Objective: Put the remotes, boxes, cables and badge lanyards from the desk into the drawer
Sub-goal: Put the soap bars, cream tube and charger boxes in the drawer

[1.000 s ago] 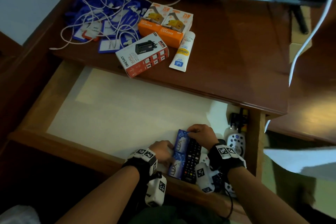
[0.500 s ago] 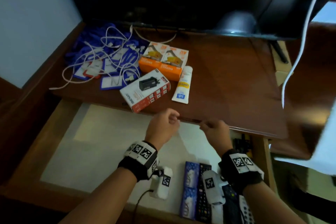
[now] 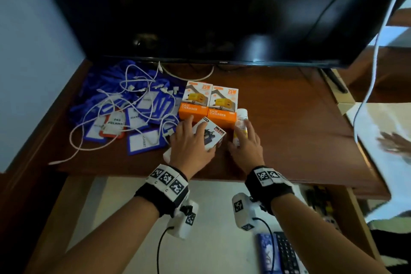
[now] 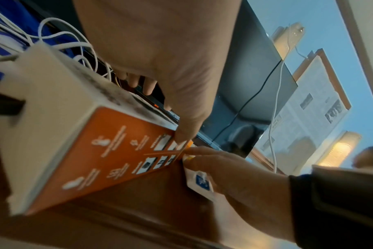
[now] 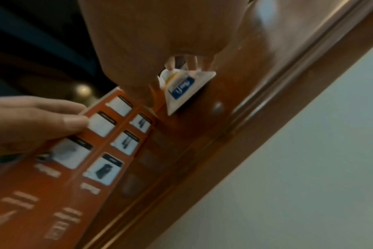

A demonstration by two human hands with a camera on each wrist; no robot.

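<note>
On the desk, my left hand grips a white and orange adapter box, thumb on its orange side, fingers over the far edge. The box is tilted up off the wood. Just to its right, my right hand closes over a white tube, whose crimped end shows under the fingers. Two orange charger boxes stand side by side behind both hands. Blue badge lanyards tangled with white cables cover the desk's left part.
The open drawer below holds a blue box and a black remote at its right front. A black TV stands at the back of the desk. A white cable hangs at the right.
Both hands left the blue box and the remote in the drawer and rose to the desk. The left now holds the adapter box, the right the white tube.
</note>
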